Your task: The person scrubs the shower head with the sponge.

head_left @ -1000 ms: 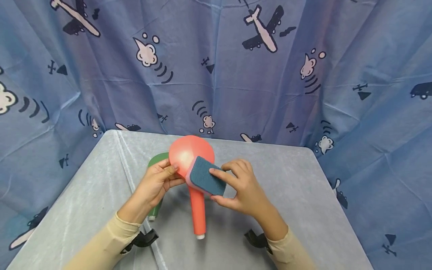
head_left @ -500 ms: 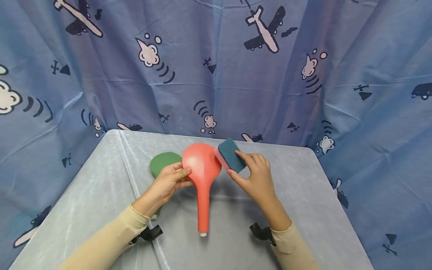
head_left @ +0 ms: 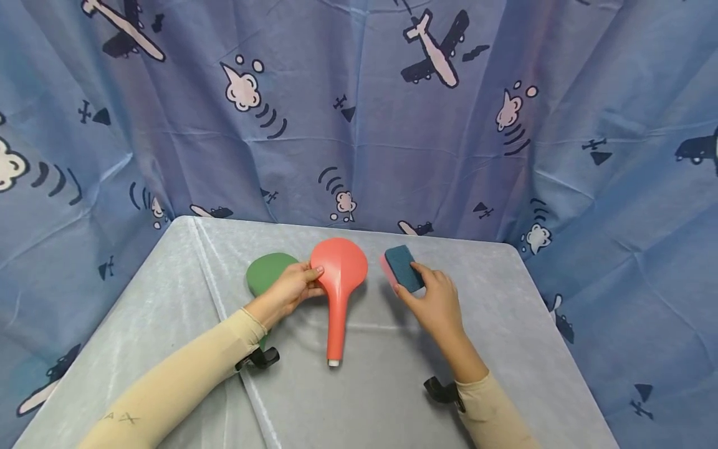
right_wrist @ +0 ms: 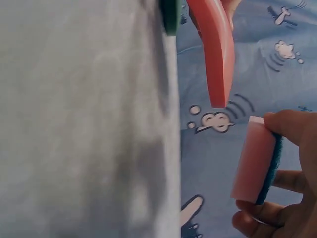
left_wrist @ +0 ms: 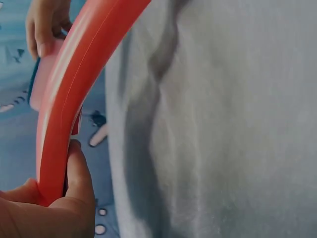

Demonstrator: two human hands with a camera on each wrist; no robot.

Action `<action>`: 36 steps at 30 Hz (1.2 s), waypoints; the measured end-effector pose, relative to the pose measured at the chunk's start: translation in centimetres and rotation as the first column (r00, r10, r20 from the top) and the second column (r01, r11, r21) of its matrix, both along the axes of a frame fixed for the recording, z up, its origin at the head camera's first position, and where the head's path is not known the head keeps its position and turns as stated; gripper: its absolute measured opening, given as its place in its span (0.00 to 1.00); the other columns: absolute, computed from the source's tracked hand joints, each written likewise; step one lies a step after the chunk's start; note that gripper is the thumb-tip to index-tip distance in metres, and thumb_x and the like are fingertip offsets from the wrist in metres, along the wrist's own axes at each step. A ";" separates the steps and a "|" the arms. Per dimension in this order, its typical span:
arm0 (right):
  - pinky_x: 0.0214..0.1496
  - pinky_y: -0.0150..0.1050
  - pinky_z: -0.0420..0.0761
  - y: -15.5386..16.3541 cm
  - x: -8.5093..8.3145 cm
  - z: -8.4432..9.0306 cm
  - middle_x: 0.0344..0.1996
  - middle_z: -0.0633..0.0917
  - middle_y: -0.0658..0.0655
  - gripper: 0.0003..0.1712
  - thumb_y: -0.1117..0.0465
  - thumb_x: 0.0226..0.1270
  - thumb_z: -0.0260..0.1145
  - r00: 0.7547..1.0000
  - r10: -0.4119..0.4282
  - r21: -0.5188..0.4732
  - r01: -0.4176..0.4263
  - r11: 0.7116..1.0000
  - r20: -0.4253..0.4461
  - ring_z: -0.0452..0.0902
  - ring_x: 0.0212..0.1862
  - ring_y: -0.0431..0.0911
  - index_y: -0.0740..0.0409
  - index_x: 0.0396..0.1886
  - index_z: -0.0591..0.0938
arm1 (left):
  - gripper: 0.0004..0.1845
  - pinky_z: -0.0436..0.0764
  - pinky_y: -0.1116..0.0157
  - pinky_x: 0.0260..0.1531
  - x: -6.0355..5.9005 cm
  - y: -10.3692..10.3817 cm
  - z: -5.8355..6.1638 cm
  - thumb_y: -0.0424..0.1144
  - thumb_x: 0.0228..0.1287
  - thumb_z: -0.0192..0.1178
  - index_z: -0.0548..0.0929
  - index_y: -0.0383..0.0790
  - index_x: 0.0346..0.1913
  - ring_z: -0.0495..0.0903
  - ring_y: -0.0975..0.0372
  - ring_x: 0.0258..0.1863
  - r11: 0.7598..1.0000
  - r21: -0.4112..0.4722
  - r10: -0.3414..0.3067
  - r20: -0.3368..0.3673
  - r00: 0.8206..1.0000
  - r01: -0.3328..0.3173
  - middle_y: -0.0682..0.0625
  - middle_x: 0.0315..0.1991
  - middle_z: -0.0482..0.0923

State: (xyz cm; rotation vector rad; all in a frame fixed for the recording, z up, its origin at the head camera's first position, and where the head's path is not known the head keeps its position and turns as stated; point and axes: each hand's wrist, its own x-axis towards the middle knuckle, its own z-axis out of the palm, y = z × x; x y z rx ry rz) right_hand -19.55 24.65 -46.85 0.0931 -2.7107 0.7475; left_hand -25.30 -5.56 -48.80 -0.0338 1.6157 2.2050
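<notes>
My left hand pinches a red handheld shower head by the left edge of its round head, thumb on top. Its handle points toward me and ends in a small white tip. To the right, my right hand grips a sponge between thumb and fingers. In the right wrist view the sponge shows a pink side and a dark teal scouring side, with a gap between it and the shower head. The left wrist view shows the shower head edge-on.
A green shower head lies on the grey cloth-covered table, partly hidden behind my left hand and forearm. Blue curtains with printed planes hang behind the table and at both sides.
The sponge has moved right, from overlapping the red shower head, past its right edge, to standing apart from it. The shower head has shifted slightly right and looks smaller, farther from the head camera.
</notes>
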 end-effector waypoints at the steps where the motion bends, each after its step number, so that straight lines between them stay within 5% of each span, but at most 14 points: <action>1: 0.58 0.59 0.74 0.2 0.0 -0.3 0.56 0.83 0.66 0.43 0.35 0.61 0.72 1.000 -0.007 0.002 0.007 1.000 0.025 0.76 0.55 0.61 0.53 0.70 0.77 | 0.16 0.88 0.62 0.43 -0.3 0.1 -0.2 0.30 0.81 0.47 0.69 0.20 0.62 0.85 0.62 0.35 1.000 -0.009 -0.001 0.008 1.000 0.001 0.48 0.35 0.83; 13: 0.59 0.63 0.73 1.3 -0.4 -3.5 0.58 0.82 0.68 0.43 0.38 0.61 0.73 0.989 -0.001 0.106 -0.015 0.994 0.149 0.77 0.57 0.64 0.57 0.70 0.76 | 0.13 0.87 0.58 0.48 -1.7 1.7 -1.5 0.32 0.81 0.48 0.72 0.24 0.58 0.84 0.62 0.33 0.998 -0.048 -0.037 0.087 0.996 0.041 0.48 0.32 0.83; 23: 0.58 0.63 0.72 1.5 -0.5 -4.3 0.60 0.81 0.69 0.47 0.37 0.58 0.75 0.974 -0.063 0.184 0.023 0.983 0.216 0.76 0.59 0.64 0.59 0.71 0.75 | 0.21 0.81 0.49 0.60 -2.0 2.2 -2.3 0.33 0.82 0.46 0.66 0.24 0.70 0.85 0.58 0.39 0.999 -0.041 -0.008 0.160 0.987 0.015 0.44 0.38 0.83; 36: 0.56 0.60 0.73 1.6 0.6 -4.0 0.55 0.80 0.68 0.49 0.37 0.54 0.79 0.992 0.023 0.335 -0.064 0.940 0.125 0.76 0.56 0.63 0.60 0.69 0.77 | 0.24 0.89 0.64 0.37 -2.0 2.0 -3.4 0.34 0.80 0.52 0.67 0.21 0.70 0.84 0.64 0.26 0.992 -0.128 0.032 0.093 0.995 -0.020 0.46 0.31 0.83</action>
